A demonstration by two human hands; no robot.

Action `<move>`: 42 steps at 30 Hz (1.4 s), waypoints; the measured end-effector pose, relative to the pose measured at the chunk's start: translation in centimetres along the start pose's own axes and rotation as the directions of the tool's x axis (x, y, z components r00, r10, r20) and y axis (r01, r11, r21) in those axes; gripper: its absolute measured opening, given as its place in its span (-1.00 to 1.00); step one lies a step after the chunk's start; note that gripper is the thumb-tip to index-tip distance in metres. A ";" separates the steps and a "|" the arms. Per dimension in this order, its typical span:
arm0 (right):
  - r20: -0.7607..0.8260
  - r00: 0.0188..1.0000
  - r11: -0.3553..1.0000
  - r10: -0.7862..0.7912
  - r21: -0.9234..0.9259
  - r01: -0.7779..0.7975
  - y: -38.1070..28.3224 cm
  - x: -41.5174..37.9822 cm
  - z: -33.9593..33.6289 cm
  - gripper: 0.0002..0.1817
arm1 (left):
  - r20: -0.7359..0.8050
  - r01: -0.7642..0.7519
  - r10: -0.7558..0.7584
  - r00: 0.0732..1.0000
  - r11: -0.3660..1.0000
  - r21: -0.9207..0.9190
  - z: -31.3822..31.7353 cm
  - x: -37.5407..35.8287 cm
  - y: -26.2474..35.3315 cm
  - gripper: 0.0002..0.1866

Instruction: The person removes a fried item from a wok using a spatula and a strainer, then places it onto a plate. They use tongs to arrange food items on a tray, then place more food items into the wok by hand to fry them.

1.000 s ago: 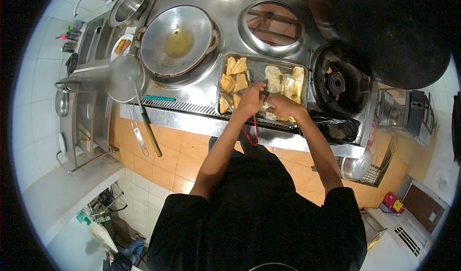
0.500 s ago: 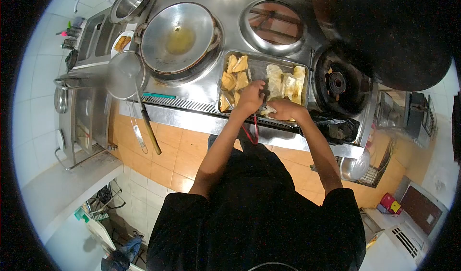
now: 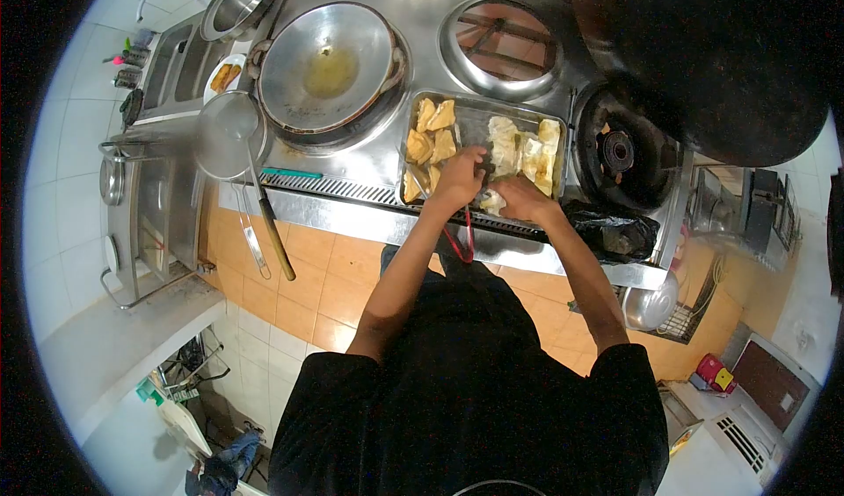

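Observation:
A rectangular metal tray (image 3: pixel 492 102) holds golden fried tofu-like pieces (image 3: pixel 421 146) on its left side. Pale, wrinkled pieces that look like wrapped rolls (image 3: pixel 534 155) lie on its right. My left hand (image 3: pixel 459 180) is over the tray's middle with curled fingers; whatever they hold is hidden. Tongs with red handles (image 3: pixel 467 243) pass beneath this hand and stick out over the front edge. At the tray's front right, my right hand (image 3: pixel 525 199) has its fingers closed on a pale piece (image 3: pixel 492 202), close to the left hand.
A wok (image 3: pixel 290 65) with some oil stands left of the tray. Beside it rests a long-handled strainer (image 3: pixel 230 140). On the right are a blackened burner (image 3: pixel 620 152), a large dark pan (image 3: pixel 738 83) and a black plastic bag (image 3: pixel 615 235). A round opening (image 3: pixel 503 43) lies behind.
My right hand has shifted slightly at the tray's front, and more of the pale piece at its fingertips shows. My left hand stays nearly still.

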State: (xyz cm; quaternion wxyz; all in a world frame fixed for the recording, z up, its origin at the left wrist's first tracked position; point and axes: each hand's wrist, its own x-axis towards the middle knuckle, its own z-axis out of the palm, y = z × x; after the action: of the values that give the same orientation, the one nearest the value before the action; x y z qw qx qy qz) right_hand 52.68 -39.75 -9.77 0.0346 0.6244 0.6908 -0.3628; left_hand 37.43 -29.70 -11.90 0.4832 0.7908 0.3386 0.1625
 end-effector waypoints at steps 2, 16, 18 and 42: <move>0.008 1.000 1.000 0.010 0.012 -0.010 0.1 0.0 -0.1 -0.47 | -0.001 0.007 -0.007 1.000 1.000 -0.010 0.0 0.0 0.1 -0.61; -0.022 0.996 0.945 0.089 0.319 -0.078 2.4 -0.9 -2.0 -0.21 | 0.208 0.332 -0.273 0.939 0.876 -0.349 0.3 0.1 -0.3 -0.70; -0.020 0.995 0.928 0.101 0.362 -0.087 2.6 -1.1 -2.3 -0.23 | 0.276 0.373 -0.285 0.918 0.856 -0.356 0.7 0.0 -0.7 -0.58; -0.196 0.959 0.238 0.207 0.960 0.145 -4.4 0.1 -9.7 -0.39 | 0.463 0.491 -0.215 0.860 0.597 -0.635 -10.7 0.8 2.1 -0.45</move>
State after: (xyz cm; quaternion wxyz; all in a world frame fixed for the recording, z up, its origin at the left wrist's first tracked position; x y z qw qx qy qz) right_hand 52.68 -34.21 -0.65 -0.4497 0.5700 0.3032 -0.6172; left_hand 32.52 -22.78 -4.97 0.8320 0.4592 0.3079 0.0451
